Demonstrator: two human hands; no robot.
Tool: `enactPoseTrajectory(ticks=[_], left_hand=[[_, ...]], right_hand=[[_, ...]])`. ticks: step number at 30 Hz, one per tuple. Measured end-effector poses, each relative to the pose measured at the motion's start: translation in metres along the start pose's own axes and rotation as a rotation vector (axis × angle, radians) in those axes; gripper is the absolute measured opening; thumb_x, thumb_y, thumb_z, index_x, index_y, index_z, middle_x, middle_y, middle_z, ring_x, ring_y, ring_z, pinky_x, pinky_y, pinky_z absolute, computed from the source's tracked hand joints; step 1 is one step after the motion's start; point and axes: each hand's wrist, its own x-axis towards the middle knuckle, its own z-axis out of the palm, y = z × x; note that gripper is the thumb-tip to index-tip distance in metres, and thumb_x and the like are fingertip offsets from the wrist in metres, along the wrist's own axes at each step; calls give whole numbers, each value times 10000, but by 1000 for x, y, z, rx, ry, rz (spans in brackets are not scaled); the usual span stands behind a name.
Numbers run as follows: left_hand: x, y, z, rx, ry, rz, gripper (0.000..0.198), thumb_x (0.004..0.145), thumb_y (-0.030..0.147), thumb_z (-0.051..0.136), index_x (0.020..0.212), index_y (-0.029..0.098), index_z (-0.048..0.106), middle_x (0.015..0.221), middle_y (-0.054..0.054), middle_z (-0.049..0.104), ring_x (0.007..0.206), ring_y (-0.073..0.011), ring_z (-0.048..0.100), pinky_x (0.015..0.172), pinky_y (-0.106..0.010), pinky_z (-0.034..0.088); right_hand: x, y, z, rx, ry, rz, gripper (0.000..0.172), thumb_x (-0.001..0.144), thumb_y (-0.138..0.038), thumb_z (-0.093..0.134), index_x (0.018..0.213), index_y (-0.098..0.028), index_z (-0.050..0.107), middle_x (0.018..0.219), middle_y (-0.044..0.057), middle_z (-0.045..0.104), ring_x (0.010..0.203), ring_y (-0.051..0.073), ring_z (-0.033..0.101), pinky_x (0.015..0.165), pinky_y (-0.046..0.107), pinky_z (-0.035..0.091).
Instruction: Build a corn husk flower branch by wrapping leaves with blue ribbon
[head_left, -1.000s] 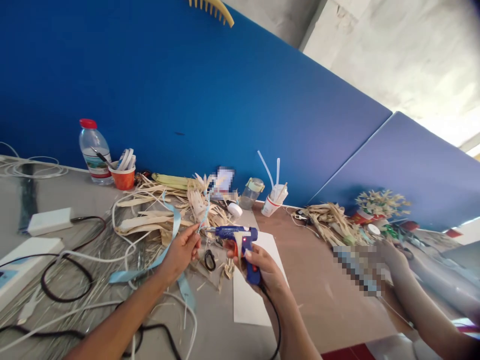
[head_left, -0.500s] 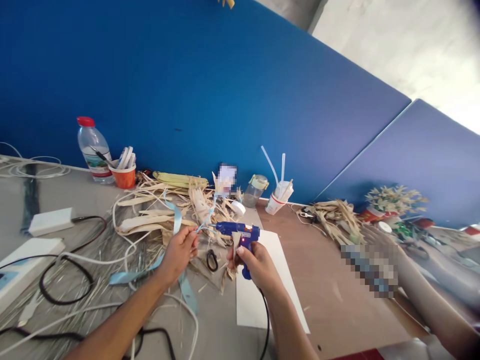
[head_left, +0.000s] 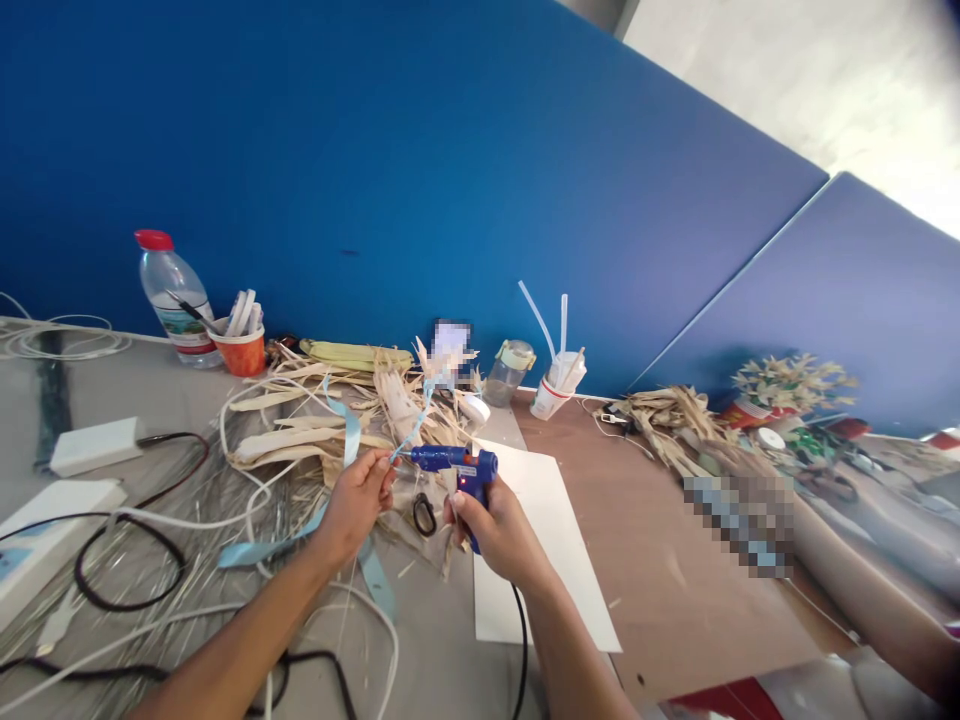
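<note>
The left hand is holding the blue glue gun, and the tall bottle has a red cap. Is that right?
Not quite: the head view shows the right hand holding the blue glue gun; the left hand pinches a thin light-blue strand. The tall bottle does have a red cap.

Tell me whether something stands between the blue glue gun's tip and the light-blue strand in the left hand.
Nothing visible does: the tip of the glue gun, held in the right hand, lies close to the strand in the left hand. Whether they touch is unclear.
</note>
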Motion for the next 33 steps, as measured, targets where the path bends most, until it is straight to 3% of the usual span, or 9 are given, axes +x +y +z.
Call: enactPoseTrajectory(ticks=[13,33], left_hand=[[-1,3,1,-49,-25,-7,315,717,471,641,792,171,580,523,84,385,439,-56,299,416,-174,257],[0,1,1,-67,-33,-33,312,734,470,628,804,170,578,532,83,379,443,-53,296,415,-169,263]], right_hand=[[-1,1,0,-126,28,-33,166,848,-340,479,874,-177,459,659,-24,541,486,98,492,463,220,404],[-1,4,-2,-119,8,-40,190,854,-363,473,807,-179,465,595,-38,496,472,96,442,477,226,384]])
